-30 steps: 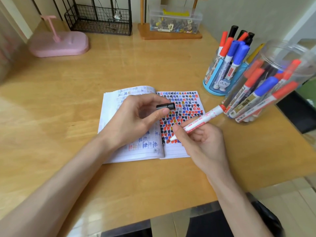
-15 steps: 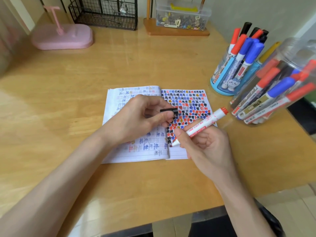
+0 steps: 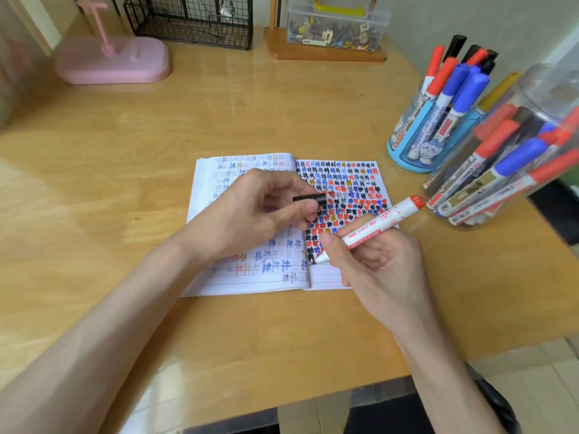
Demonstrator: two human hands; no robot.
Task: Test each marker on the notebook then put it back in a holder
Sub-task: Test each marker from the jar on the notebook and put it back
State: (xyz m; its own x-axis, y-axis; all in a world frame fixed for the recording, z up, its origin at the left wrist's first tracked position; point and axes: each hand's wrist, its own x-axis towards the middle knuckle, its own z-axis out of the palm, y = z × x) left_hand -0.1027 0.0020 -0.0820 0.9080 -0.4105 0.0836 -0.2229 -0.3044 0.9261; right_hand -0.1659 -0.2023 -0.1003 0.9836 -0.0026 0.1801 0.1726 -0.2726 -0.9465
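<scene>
in the head view, the right hand (image 3: 376, 264) pinches a white marker (image 3: 372, 228) in a writing grip, tip angled down over the open notebook (image 3: 238, 283), at its right page near the spine, just below the scribbles, likely to add the next test mark. whether the tip touches paper i cannot tell. the left hand (image 3: 250, 214) rests on the left page, probably pinning it flat, thumb and fingers pinching a black cap (image 3: 310, 199) ready for recapping. the blue holder (image 3: 407, 145) and clear jar (image 3: 532, 98) stand near on the right.

Pink stand (image 3: 112, 62), wire basket (image 3: 191, 23), clip box (image 3: 336, 29)
</scene>
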